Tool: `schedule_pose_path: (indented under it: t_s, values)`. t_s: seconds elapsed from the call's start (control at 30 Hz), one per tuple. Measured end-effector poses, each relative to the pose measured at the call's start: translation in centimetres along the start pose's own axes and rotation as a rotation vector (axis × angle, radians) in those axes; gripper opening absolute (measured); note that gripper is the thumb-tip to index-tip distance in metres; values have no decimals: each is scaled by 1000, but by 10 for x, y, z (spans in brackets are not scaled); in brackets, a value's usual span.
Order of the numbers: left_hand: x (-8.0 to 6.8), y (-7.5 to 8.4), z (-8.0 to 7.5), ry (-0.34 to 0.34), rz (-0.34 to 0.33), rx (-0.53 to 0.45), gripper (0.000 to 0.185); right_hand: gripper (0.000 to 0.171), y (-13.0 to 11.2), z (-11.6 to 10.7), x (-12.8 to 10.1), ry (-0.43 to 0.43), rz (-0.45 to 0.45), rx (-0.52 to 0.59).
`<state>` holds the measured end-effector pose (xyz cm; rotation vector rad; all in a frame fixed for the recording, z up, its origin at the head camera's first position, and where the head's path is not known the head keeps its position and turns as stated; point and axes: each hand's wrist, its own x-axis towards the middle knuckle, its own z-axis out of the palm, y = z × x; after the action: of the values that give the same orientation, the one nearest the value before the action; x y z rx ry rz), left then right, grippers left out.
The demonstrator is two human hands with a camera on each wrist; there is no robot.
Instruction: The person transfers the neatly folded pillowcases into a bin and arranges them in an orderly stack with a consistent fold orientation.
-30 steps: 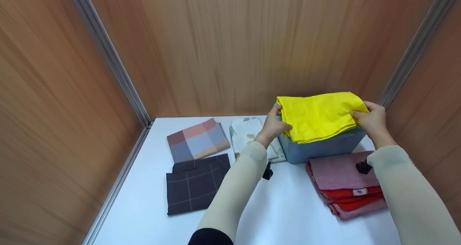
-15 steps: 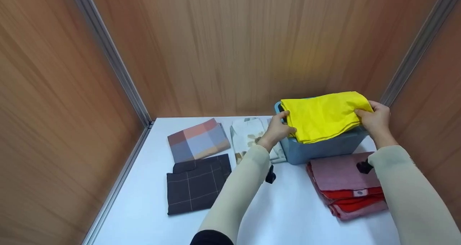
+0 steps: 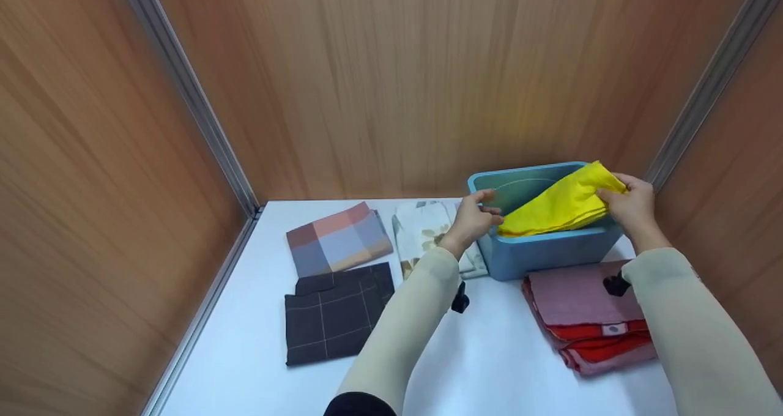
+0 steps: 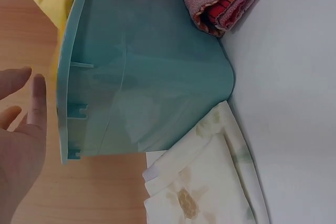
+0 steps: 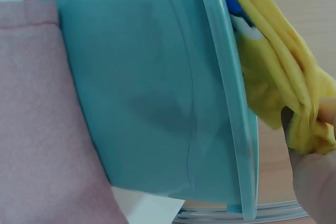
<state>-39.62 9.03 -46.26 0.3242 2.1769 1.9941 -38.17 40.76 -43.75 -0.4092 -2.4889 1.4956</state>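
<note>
A folded yellow cloth [image 3: 560, 205] slants down into a blue plastic bin [image 3: 553, 251], its left end low inside and its right end raised above the rim. My right hand [image 3: 633, 205] pinches that raised right end between thumb and fingers; the right wrist view shows the yellow cloth [image 5: 283, 61] bunched at the grip. My left hand [image 3: 474, 220] is by the bin's left rim, fingers extended. In the left wrist view, a gap separates the left hand [image 4: 23, 140] from the bin [image 4: 142, 66], with nothing between its fingers. Something blue [image 5: 233, 1] shows inside the bin.
A folded pink and red cloth [image 3: 584, 293] lies in front of the bin. Left of it are a white floral cloth [image 3: 428, 226], a checked pastel cloth [image 3: 339, 235] and a dark grid-patterned cloth [image 3: 336, 312]. Wooden panels [image 3: 391, 85] enclose the white table [image 3: 244, 342].
My left hand has let go of the yellow cloth, whose left end has dropped into the bin, uncovering the bin's opening. My right hand still grips the other end.
</note>
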Motion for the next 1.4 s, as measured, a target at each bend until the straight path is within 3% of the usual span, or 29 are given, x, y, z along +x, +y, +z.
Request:
schedule_pose_path:
  t_s: [0.17, 0.67, 0.93, 1.4]
  values:
    - [-1, -3, -5, -15, 29, 3, 47, 51, 6, -4, 1, -36, -74, -5]
    - [-7, -13, -39, -24, 55, -6, 41, 53, 16, -10, -11, -79, -63, 16]
    - [-9, -20, -55, -28, 33, 20, 44, 54, 14, 0, -18, -126, -62, 39]
    - [-18, -30, -83, -29, 28, 31, 41, 50, 7, 20, -30, -164, -178, 47]
